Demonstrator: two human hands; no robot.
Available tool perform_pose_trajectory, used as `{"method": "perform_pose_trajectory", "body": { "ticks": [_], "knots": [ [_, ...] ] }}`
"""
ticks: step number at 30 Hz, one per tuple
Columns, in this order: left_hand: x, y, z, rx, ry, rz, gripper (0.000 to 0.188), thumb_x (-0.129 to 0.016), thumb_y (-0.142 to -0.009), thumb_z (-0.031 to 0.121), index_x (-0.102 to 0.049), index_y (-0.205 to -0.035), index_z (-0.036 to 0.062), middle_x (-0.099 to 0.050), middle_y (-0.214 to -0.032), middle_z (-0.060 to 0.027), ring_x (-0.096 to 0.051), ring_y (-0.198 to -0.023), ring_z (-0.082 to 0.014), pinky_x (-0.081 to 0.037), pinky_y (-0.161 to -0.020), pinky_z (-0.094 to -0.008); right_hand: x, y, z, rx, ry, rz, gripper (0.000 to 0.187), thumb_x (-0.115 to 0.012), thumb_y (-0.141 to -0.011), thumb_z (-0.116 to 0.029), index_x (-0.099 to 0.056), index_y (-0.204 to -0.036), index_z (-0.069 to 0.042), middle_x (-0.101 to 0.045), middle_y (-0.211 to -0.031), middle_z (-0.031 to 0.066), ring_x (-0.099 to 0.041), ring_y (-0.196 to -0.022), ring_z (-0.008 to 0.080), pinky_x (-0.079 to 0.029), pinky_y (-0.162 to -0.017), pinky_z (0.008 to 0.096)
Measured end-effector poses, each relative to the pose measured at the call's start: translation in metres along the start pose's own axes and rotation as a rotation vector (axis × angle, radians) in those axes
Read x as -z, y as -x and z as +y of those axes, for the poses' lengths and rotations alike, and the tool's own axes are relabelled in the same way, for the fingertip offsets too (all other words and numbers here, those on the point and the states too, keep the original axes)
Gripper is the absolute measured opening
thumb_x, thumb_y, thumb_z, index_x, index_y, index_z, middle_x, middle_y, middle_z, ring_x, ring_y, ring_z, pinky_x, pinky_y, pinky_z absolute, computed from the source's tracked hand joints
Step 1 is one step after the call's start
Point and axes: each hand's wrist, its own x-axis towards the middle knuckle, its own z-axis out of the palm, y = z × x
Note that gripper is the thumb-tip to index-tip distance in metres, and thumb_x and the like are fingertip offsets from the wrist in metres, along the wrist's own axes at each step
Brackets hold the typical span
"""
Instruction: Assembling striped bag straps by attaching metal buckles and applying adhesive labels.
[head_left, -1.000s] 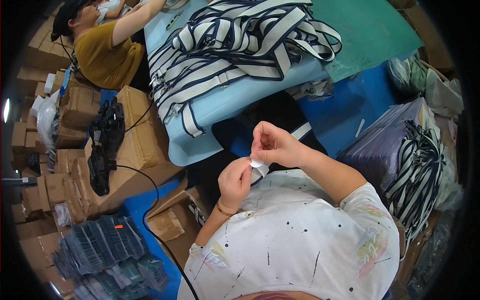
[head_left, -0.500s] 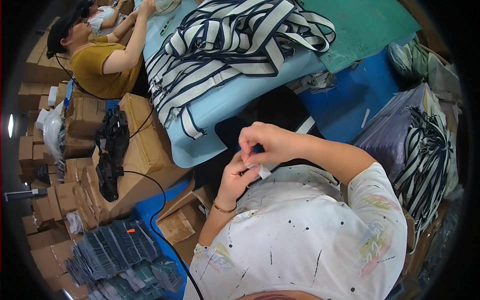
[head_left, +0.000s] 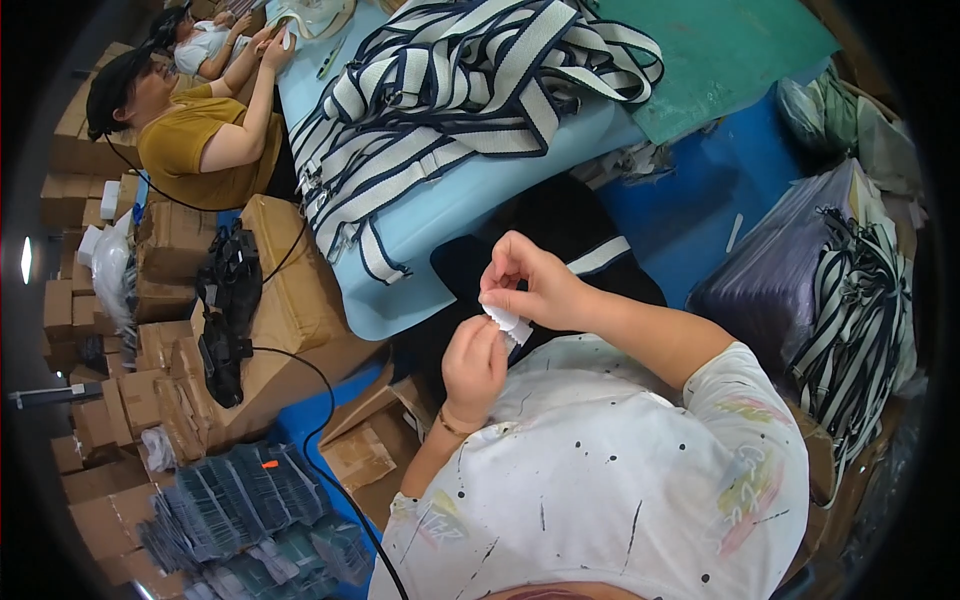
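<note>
In front of my chest, both hands are closed with their fingertips close together. A small white piece with a zigzag edge (head_left: 512,325), like a paper or film scrap, sits between them. My right hand (head_left: 540,287) pinches its upper end between thumb and bent fingers. My left hand (head_left: 474,368), with a bracelet at the wrist, grips its lower edge. What else the fingers may cover is hidden. Across my dark-clothed lap lies a white strap with navy edges (head_left: 600,256).
A light-blue table (head_left: 395,300) ahead bears a heap of white-and-navy straps (head_left: 450,130) and a green mat (head_left: 720,60). More straps (head_left: 850,320) hang at the right. Cardboard boxes (head_left: 290,270) and stacked grey-blue pieces (head_left: 240,500) stand left. A co-worker (head_left: 205,145) sits far left.
My hands have drawn slightly apart, the left one lower, and more of the white piece shows between them. The co-worker's hands have come down a little.
</note>
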Motion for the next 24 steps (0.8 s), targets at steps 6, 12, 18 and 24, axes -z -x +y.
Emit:
{"method": "perform_pose_trajectory", "body": {
  "ticks": [6, 12, 18, 24],
  "knots": [
    [-0.003, 0.004, 0.000, 0.428, 0.598, -0.076, 0.026, -0.056, -0.088, 0.003, -0.054, -0.113, -0.0052, -0.055, -0.112, -0.0118, -0.057, -0.096, -0.0217, -0.045, -0.084, -0.0273, 0.008, -0.010, 0.003, -0.027, -0.078, -0.096, 0.028, -0.065, -0.084, -0.004, -0.038, -0.091, -0.008, -0.061, -0.085, 0.0048, -0.059, -0.079, 0.0095, -0.047, -0.071, 0.0240],
    [-0.012, 0.011, -0.031, 0.791, 1.109, -0.264, 0.015, -0.060, -0.085, -0.001, -0.065, -0.099, -0.0020, -0.059, -0.106, -0.0037, -0.054, -0.094, -0.0105, -0.043, -0.083, -0.0252, 0.002, -0.016, -0.014, -0.072, 0.245, -0.364, 0.027, -0.065, -0.081, -0.004, -0.041, -0.091, -0.005, -0.063, -0.077, 0.0081, -0.061, -0.070, 0.0147, -0.050, -0.065, 0.0271],
    [-0.017, 0.008, -0.014, 0.566, 0.928, -0.112, 0.022, -0.057, -0.091, 0.008, -0.058, -0.108, -0.0052, -0.057, -0.110, -0.0078, -0.056, -0.091, -0.0134, -0.045, -0.080, -0.0244, 0.009, -0.013, 0.002, -0.017, 0.190, -0.098, 0.025, -0.063, -0.085, -0.002, -0.039, -0.091, -0.007, -0.062, -0.082, 0.0052, -0.060, -0.076, 0.0118, -0.048, -0.067, 0.0260],
    [-0.009, 0.003, -0.007, 0.303, 0.364, -0.074, 0.021, -0.058, -0.088, 0.006, -0.057, -0.106, -0.0043, -0.058, -0.108, -0.0160, -0.060, -0.087, -0.0224, -0.050, -0.073, -0.0290, 0.009, -0.009, 0.012, -0.019, 0.052, -0.020, 0.029, -0.065, -0.085, -0.004, -0.037, -0.091, -0.009, -0.061, -0.084, 0.0056, -0.057, -0.077, 0.0091, -0.046, -0.067, 0.0223]
  ]
}}
